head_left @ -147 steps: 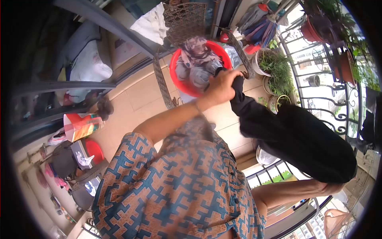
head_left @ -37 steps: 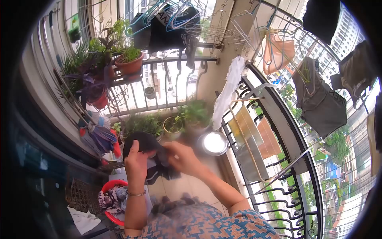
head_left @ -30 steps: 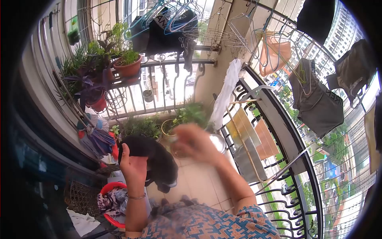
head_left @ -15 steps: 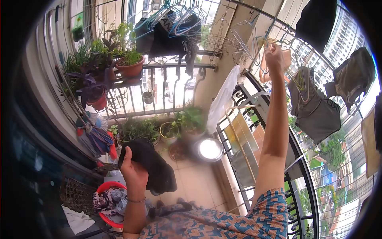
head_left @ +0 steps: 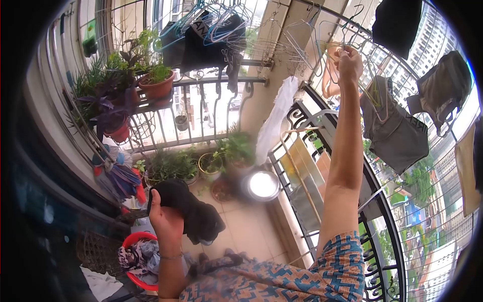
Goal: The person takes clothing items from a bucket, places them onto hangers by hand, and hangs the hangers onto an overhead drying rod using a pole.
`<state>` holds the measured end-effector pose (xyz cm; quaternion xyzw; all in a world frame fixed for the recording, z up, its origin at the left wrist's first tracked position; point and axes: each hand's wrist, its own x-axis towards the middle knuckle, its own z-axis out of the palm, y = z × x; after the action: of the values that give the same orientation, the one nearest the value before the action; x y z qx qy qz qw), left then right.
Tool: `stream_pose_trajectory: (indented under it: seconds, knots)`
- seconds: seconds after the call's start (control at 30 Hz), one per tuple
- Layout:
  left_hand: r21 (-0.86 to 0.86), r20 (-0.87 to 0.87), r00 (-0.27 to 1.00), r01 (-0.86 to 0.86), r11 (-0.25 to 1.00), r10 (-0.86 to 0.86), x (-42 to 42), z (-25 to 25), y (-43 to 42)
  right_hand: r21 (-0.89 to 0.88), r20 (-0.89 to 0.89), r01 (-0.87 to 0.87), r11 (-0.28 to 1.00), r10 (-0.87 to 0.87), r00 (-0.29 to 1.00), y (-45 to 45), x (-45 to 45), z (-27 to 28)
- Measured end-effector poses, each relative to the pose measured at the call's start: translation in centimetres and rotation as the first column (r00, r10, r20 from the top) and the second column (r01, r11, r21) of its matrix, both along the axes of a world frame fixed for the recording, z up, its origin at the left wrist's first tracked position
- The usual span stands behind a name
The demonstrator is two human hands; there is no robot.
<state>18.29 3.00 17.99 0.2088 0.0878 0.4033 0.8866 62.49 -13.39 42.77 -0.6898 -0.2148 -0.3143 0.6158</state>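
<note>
A bunched black cloth garment (head_left: pixel 197 214) hangs over my left hand (head_left: pixel 167 225), which grips it with the thumb on top, low over the tiled floor. My right hand (head_left: pixel 349 66) is stretched up to the overhead wires, its fingers pinched round the hook of a clothes hanger (head_left: pixel 344 33). Behind that hand hangs a peach-coloured garment (head_left: pixel 330 75). Just right of it, grey shorts (head_left: pixel 395 133) hang from a yellowish hanger. My fingers partly hide the hanger, so its lower part is hard to separate from its neighbours.
A red basin (head_left: pixel 132 274) of laundry stands at lower left. Blue hangers (head_left: pixel 221 30) with dark clothes hang at the back. Potted plants (head_left: pixel 156 85) line the railing. A white cloth (head_left: pixel 276 118) and a grey top (head_left: pixel 445 93) hang nearby.
The view has shifted slightly. My right hand has come a little lower, and the hanger hook above it shows more clearly. My left hand still holds the black garment.
</note>
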Motion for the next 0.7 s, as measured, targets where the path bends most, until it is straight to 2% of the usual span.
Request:
stream_pose_trajectory:
  seconds: [0.13,0.33,0.43,0.57,0.7]
  knots:
    - [0.008,0.044,0.997,0.059,0.998,-0.059,0.5,0.0,0.2,0.045,0.029,-0.088,0.995,0.087,0.996,-1.8,-5.4,-2.2]
    - [-0.031,0.085,0.992,0.094,0.995,-0.091,1.5,-0.2,0.6,0.15,0.081,-0.213,0.965,0.203,0.976,-5.2,-14.0,-12.3]
    - [-0.049,0.085,0.989,0.124,0.991,-0.119,2.1,-0.3,0.7,0.226,-0.078,-0.334,0.915,0.358,0.93,-5.5,-16.9,-16.5]
    - [-0.042,0.082,0.984,0.165,0.985,-0.161,2.9,-0.6,0.5,0.314,-0.255,-0.38,0.87,0.463,0.849,-7.1,-16.6,-20.3]
    - [-0.031,0.157,0.968,0.203,0.979,-0.195,3.3,-0.7,0.4,0.267,-0.277,-0.423,0.866,0.49,0.827,-7.8,-17.7,-20.3]
